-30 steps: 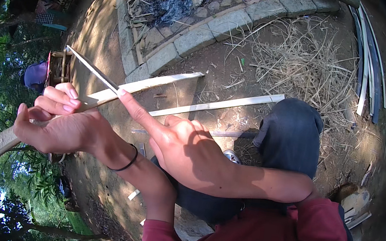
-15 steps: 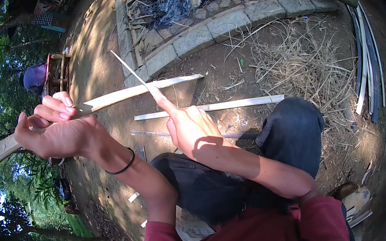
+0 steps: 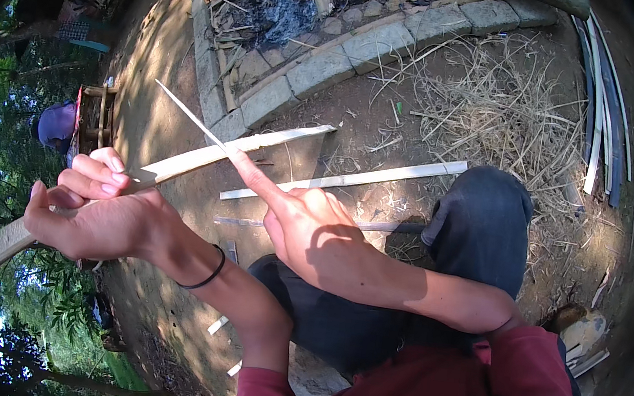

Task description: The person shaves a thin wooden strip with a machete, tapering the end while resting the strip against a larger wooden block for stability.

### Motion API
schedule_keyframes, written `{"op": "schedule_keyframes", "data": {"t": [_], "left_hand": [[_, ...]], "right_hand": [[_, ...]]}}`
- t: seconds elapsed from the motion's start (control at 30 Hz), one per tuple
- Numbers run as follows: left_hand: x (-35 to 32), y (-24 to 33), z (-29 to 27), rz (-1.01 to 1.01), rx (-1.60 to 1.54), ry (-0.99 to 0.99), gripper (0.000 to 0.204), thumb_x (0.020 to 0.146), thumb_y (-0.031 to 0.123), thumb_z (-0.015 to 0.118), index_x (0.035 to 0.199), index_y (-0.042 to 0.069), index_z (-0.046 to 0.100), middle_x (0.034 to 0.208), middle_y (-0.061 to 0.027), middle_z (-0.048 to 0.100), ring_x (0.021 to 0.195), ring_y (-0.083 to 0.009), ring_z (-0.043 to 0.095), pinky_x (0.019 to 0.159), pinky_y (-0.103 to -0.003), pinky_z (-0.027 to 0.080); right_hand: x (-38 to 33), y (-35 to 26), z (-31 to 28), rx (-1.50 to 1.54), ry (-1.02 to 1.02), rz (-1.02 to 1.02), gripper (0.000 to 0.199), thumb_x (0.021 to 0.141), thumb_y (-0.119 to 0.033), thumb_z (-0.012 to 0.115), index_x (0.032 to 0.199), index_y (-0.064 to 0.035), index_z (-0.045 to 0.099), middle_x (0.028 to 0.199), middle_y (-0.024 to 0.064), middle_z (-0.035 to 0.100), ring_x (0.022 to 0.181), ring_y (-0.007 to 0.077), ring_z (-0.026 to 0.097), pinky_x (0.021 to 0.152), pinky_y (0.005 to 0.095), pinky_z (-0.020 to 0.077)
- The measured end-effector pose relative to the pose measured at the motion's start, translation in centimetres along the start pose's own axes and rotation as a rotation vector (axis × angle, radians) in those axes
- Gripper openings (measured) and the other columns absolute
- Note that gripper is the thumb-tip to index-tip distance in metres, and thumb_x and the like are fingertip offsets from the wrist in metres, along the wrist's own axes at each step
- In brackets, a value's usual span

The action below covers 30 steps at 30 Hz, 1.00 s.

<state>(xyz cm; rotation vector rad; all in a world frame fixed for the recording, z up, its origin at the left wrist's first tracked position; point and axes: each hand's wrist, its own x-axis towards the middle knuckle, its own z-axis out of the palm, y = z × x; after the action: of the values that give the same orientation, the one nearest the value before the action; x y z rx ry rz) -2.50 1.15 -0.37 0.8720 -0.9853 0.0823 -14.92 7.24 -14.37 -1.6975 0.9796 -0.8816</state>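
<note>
A long pale bamboo strip (image 3: 275,138) runs slantwise through my left hand (image 3: 105,213), whose fingers curl around it. Its other end curves away past the wrist to the lower left. My right hand (image 3: 314,233) is closed, with the index finger stretched along what looks like a slim, pointed knife (image 3: 187,114). The blade lies across the strip and its tip points to the upper left. The knife's handle is hidden under my right hand. Between the two hands a short length of strip shows.
Another pale strip (image 3: 351,177) and a dark strip (image 3: 389,227) lie on the ground near my knee (image 3: 484,219). Beyond are a heap of shavings (image 3: 494,113), a stone-edged ash pit (image 3: 332,72) and several long strips (image 3: 601,106) at the far right.
My right hand and the knife have slid a little left along the strip, toward my left hand. The left hand has stayed nearly still.
</note>
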Motion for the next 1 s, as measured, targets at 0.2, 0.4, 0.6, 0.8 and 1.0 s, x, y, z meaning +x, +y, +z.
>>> {"op": "schedule_keyframes", "data": {"t": [0.2, 0.4, 0.6, 0.8, 1.0], "left_hand": [[0.6, -0.5, -0.7, -0.040, -0.060, -0.005, 0.023, 0.092, 0.029, 0.043, 0.076, 0.012, 0.043, 0.043, 0.0005, 0.024, 0.036, -0.0107, 0.027, 0.041, -0.026, 0.026], [-0.1, -0.1, -0.1, -0.035, 0.000, 0.043, 0.035, 0.085, 0.025, 0.047, 0.061, 0.017, 0.024, 0.042, -0.0007, 0.020, 0.038, -0.0132, 0.023, 0.048, -0.029, 0.031], [1.1, -0.6, -1.4, -0.056, -0.037, -0.007, 0.022, 0.089, 0.029, 0.045, 0.074, 0.014, 0.041, 0.042, 0.0002, 0.024, 0.036, -0.0118, 0.027, 0.042, -0.027, 0.030], [1.5, -1.2, -1.9, -0.023, -0.061, -0.036, 0.021, 0.091, 0.027, 0.043, 0.073, 0.015, 0.041, 0.042, 0.0004, 0.026, 0.038, -0.0113, 0.028, 0.044, -0.027, 0.029], [1.9, -0.9, -2.5, -0.074, -0.079, -0.026, 0.028, 0.089, 0.026, 0.044, 0.064, 0.016, 0.034, 0.042, -0.0004, 0.025, 0.038, -0.0110, 0.026, 0.045, -0.026, 0.028]], "right_hand": [[1.5, 1.1, -0.8, 0.020, -0.116, 0.178, 0.072, 0.088, -0.002, 0.051, 0.154, -0.0184, 0.026, 0.074, 0.0231, 0.064, 0.069, 0.0406, 0.063, 0.068, 0.0496, 0.0498], [-1.0, 0.3, 0.0, -0.057, 0.053, -0.064, 0.073, 0.090, -0.006, 0.052, 0.156, -0.0206, 0.022, 0.077, 0.0212, 0.063, 0.073, 0.0393, 0.063, 0.071, 0.0491, 0.0507], [1.1, 2.2, -0.2, 0.030, -0.106, 0.150, 0.062, 0.091, -0.009, 0.051, 0.151, -0.0125, 0.034, 0.079, 0.0214, 0.065, 0.073, 0.0412, 0.064, 0.069, 0.0486, 0.0516], [0.5, 2.3, 1.3, 0.045, -0.041, 0.073, 0.064, 0.087, -0.001, 0.050, 0.149, -0.0119, 0.036, 0.076, 0.0224, 0.064, 0.069, 0.0394, 0.064, 0.065, 0.0477, 0.0502], [0.6, 0.7, 0.3, 0.052, -0.040, -0.001, 0.073, 0.087, 0.000, 0.051, 0.153, -0.0196, 0.027, 0.068, 0.0196, 0.062, 0.065, 0.0394, 0.063, 0.064, 0.0489, 0.0494]]}}
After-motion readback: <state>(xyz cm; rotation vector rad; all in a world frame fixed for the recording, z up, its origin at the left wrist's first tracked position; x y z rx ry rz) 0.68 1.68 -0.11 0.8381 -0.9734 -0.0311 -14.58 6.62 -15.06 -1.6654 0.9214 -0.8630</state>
